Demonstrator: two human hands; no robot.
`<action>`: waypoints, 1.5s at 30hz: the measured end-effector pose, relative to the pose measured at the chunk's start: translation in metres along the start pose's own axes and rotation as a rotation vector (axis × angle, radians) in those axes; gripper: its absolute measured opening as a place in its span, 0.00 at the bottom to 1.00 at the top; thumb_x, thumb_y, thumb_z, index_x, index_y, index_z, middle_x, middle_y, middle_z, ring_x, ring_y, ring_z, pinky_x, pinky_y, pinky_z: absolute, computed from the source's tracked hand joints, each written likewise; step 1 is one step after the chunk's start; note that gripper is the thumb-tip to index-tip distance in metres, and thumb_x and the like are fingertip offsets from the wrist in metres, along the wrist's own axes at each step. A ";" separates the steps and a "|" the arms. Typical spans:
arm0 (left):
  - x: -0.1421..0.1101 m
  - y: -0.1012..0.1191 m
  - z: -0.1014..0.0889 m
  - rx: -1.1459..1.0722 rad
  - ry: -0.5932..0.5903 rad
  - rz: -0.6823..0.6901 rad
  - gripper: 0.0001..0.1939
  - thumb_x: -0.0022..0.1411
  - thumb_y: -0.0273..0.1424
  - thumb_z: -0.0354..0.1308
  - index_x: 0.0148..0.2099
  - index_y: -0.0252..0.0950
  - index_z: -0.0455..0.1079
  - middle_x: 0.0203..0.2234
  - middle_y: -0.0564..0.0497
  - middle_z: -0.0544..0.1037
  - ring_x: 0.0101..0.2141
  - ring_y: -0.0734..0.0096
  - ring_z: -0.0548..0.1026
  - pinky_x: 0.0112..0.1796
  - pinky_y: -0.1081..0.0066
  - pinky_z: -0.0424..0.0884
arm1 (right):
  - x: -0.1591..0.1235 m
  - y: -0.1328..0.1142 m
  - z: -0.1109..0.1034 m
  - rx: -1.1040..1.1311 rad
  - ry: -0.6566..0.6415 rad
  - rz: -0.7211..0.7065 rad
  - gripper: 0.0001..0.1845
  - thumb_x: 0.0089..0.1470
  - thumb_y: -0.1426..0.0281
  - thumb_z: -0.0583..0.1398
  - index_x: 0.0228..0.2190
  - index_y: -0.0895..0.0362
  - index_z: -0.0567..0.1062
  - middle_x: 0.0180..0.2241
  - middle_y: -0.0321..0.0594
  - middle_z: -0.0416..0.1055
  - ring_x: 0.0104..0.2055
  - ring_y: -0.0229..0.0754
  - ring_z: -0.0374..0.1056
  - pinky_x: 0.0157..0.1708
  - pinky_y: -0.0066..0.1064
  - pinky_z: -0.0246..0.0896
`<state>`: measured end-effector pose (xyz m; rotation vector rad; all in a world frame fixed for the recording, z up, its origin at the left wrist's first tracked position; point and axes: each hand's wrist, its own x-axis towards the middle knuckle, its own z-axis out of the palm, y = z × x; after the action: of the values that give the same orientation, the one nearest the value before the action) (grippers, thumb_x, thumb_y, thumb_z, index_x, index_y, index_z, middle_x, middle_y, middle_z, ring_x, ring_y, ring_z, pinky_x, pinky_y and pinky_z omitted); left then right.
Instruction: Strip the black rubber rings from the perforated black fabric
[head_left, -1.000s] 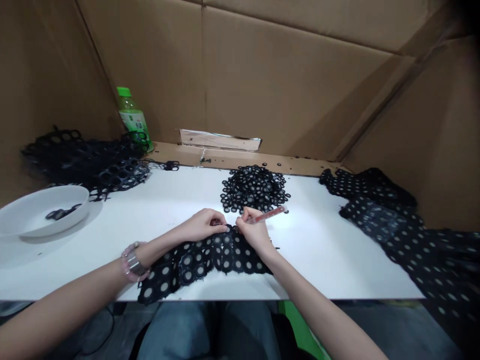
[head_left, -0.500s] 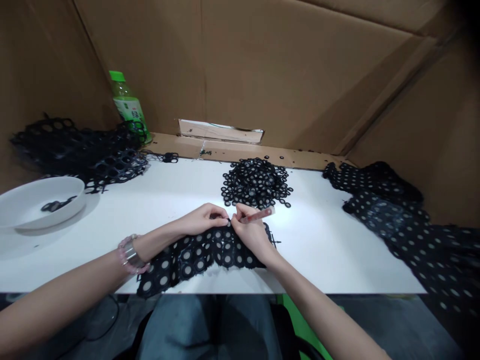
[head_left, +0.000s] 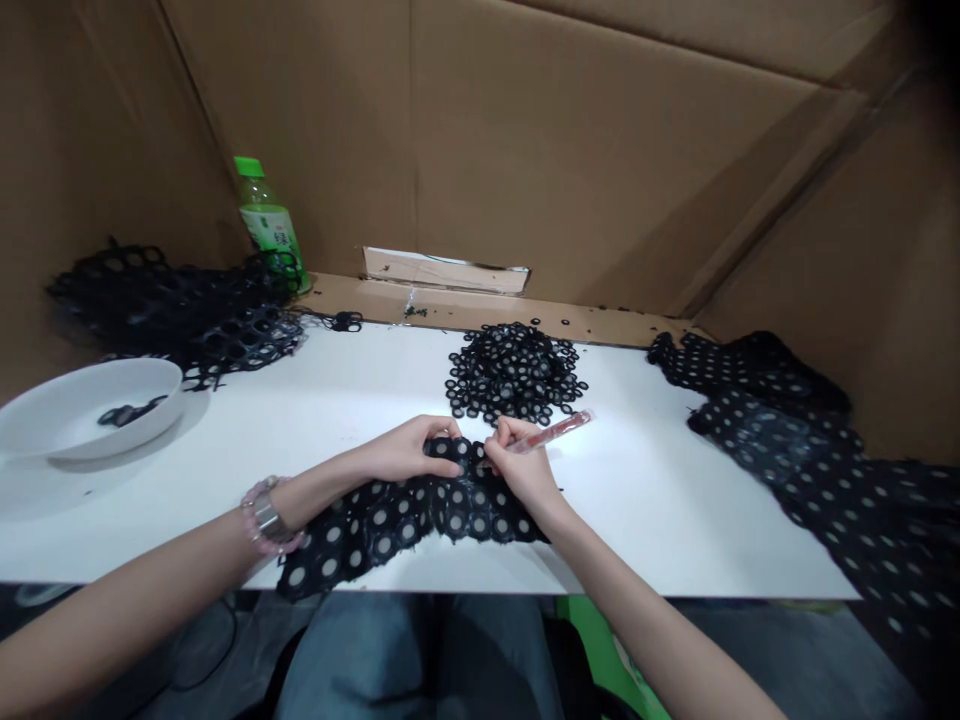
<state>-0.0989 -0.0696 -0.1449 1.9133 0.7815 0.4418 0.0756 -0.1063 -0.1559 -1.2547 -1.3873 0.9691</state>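
A strip of black lace with round holes (head_left: pixel 390 520) lies across the near edge of the white table (head_left: pixel 660 500) and hangs over it. My left hand (head_left: pixel 409 455) pinches the strip's far end, fingers closed on the lace. My right hand (head_left: pixel 521 460) sits just beside it, closed around a thin red tool (head_left: pixel 555 432) whose tip points at the same spot on the lace. A heap of loose black rings (head_left: pixel 514 373) lies just beyond both hands.
A white bowl (head_left: pixel 82 410) with a few black pieces stands at the left. Behind it lie a pile of black netting (head_left: pixel 180 315) and a green bottle (head_left: pixel 270 225). More dotted lace (head_left: pixel 810 460) is heaped at the right. Cardboard walls (head_left: pixel 570 150) enclose the table.
Both hands stay at the lace's far end; the right hand has tilted the red tool so its free end points farther right. The view has shifted slightly.
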 end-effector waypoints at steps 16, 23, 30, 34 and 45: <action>-0.002 0.001 0.003 -0.056 0.053 -0.004 0.12 0.48 0.32 0.58 0.35 0.34 0.62 0.25 0.56 0.65 0.28 0.74 0.63 0.31 0.75 0.60 | -0.005 -0.010 0.005 -0.258 -0.044 -0.075 0.14 0.39 0.75 0.53 0.13 0.54 0.51 0.13 0.28 0.51 0.18 0.33 0.50 0.19 0.25 0.44; -0.004 -0.002 0.001 -0.113 0.017 -0.010 0.14 0.47 0.34 0.59 0.35 0.34 0.62 0.22 0.57 0.63 0.25 0.75 0.62 0.27 0.77 0.59 | -0.006 -0.012 0.010 -0.398 -0.102 -0.114 0.14 0.40 0.76 0.52 0.12 0.55 0.51 0.12 0.27 0.50 0.16 0.32 0.48 0.20 0.27 0.43; -0.010 0.030 0.001 0.418 -0.023 -0.086 0.21 0.49 0.48 0.54 0.33 0.34 0.68 0.23 0.51 0.71 0.29 0.64 0.68 0.34 0.70 0.61 | 0.003 0.002 0.001 0.179 -0.034 0.104 0.15 0.40 0.74 0.55 0.14 0.54 0.51 0.10 0.25 0.52 0.12 0.30 0.50 0.15 0.24 0.41; -0.005 0.038 0.002 0.500 -0.081 -0.093 0.18 0.44 0.46 0.59 0.26 0.34 0.69 0.18 0.53 0.71 0.26 0.68 0.69 0.35 0.72 0.60 | 0.004 0.003 0.001 0.287 -0.019 0.104 0.16 0.39 0.75 0.55 0.14 0.54 0.51 0.09 0.23 0.51 0.11 0.29 0.49 0.14 0.23 0.40; -0.015 0.033 0.004 0.456 0.026 -0.160 0.13 0.45 0.38 0.58 0.21 0.33 0.65 0.13 0.57 0.62 0.19 0.76 0.61 0.21 0.76 0.50 | -0.022 -0.016 0.003 0.089 -0.072 0.124 0.15 0.41 0.74 0.54 0.13 0.54 0.52 0.11 0.26 0.51 0.14 0.31 0.50 0.16 0.25 0.44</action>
<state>-0.0966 -0.0926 -0.1164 2.2415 1.1162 0.1986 0.0692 -0.1300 -0.1447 -1.2608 -1.3189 1.1589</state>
